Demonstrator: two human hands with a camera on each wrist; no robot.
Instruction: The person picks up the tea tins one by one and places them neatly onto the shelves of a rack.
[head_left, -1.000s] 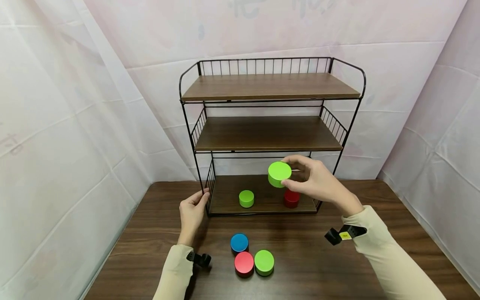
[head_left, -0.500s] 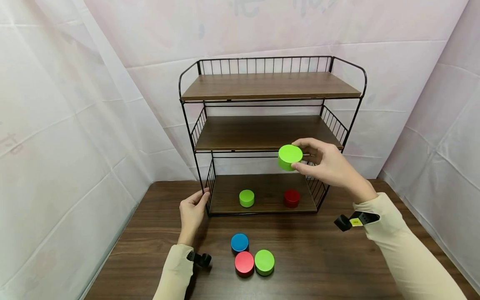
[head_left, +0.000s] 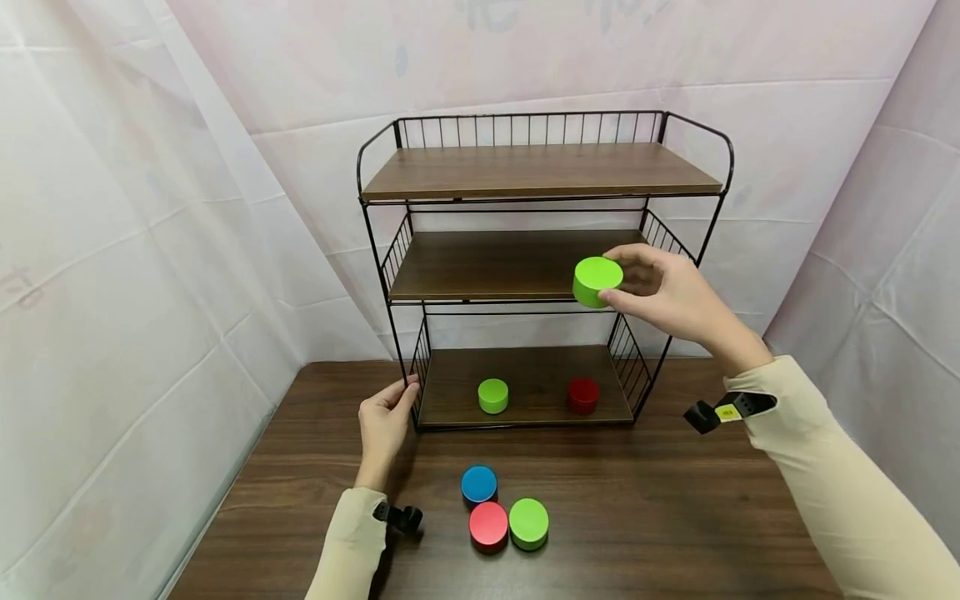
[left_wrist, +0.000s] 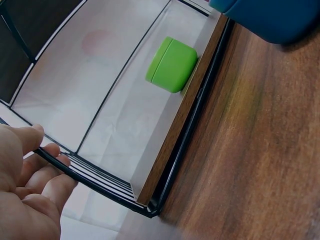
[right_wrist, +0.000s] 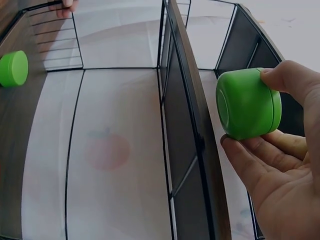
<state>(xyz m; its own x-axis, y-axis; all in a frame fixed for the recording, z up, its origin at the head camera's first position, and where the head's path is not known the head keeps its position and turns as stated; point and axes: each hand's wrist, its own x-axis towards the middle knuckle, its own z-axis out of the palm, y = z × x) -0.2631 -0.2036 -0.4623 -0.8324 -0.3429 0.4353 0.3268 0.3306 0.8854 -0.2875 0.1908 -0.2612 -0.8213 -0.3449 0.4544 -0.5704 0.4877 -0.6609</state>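
Observation:
A round green tin [head_left: 597,282] with a lid is pinched between the thumb and fingers of my right hand [head_left: 678,292], in front of the middle shelf's right half. In the right wrist view the tin [right_wrist: 248,104] is beside the edge of a shelf board. My left hand [head_left: 386,423] grips the front left post of a black wire rack [head_left: 525,300] with three wooden shelves. On the bottom shelf stand another green tin [head_left: 493,397] and a dark red tin [head_left: 582,397], apart from each other.
On the wooden table [head_left: 300,500] before the rack, a blue tin [head_left: 479,486], a red tin [head_left: 488,527] and a green tin [head_left: 528,524] stand close together. Pale cloth [head_left: 187,208] hangs behind and at both sides.
My right hand has risen and moved right with the green tin, from in front of the bottom shelf to the middle shelf's height. The left hand stays on the post.

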